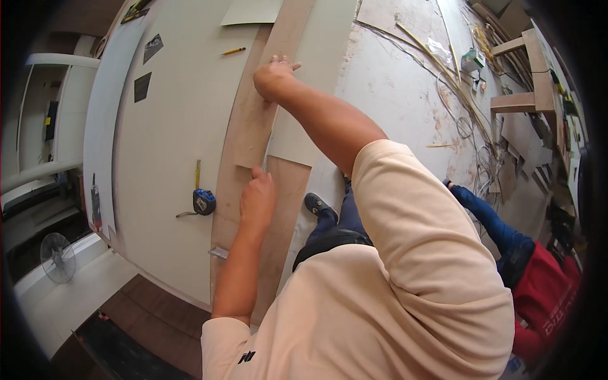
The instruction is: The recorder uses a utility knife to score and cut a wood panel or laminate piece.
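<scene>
Both hands meet at a wooden strip (253,130), which lies over a longer board (278,215) and next to a pale panel (295,140). The right hand (273,76) rests on the strip's farther stretch, fingers spread, gripping nothing visible; the left hand (258,196) is curled at the near end — whether it grasps something slim there, one cannot tell. Doing this well seems to call for firm, even pressure from the right palm, fingertips clear of the edge, and a low, steady left beside the seam.

To the left, on the pale table (171,133), lie a blue-and-black tape measure (204,202), its yellow blade partly out, and, farther up, a yellow pencil (233,51). Cables (465,128) tangle on the floor at right. Pale lettering crosses a co-worker's red top (541,297), and a small dark emblem (246,357) marks the cream shirt (342,304) — any print on the tools is too small to read.
</scene>
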Tool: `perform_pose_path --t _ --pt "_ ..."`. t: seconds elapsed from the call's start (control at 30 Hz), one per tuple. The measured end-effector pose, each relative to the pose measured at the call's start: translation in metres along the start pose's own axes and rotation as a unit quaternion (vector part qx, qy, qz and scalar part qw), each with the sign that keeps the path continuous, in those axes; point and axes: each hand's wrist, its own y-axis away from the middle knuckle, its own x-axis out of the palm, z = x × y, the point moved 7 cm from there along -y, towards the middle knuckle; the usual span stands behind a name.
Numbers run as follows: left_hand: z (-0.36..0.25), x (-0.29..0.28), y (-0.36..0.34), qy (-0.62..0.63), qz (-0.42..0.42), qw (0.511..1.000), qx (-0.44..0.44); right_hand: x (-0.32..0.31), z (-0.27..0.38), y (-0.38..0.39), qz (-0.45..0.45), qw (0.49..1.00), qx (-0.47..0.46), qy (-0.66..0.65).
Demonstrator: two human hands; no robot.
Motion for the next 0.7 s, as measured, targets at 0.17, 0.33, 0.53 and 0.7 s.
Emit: perform_pose_path --t 0.17,0.33,0.53,0.7 --pt "0.015 0.007 0.015 0.025 0.01 1.0 -0.014 0.001 0.002 0.003 0.0 1.0 -0.011 0.01" --pt "0.023 0.014 0.026 0.03 0.017 0.999 -0.023 0.006 -0.004 -0.006 -0.006 1.0 -0.015 0.007" --pt "0.029 0.018 0.032 0.034 0.03 0.999 -0.022 0.007 0.0 -0.006 -0.013 1.0 -0.021 0.005" --pt "0.031 0.011 0.044 0.049 0.036 0.998 -0.031 0.0 -0.002 0.0 -0.029 0.999 0.0 0.017"
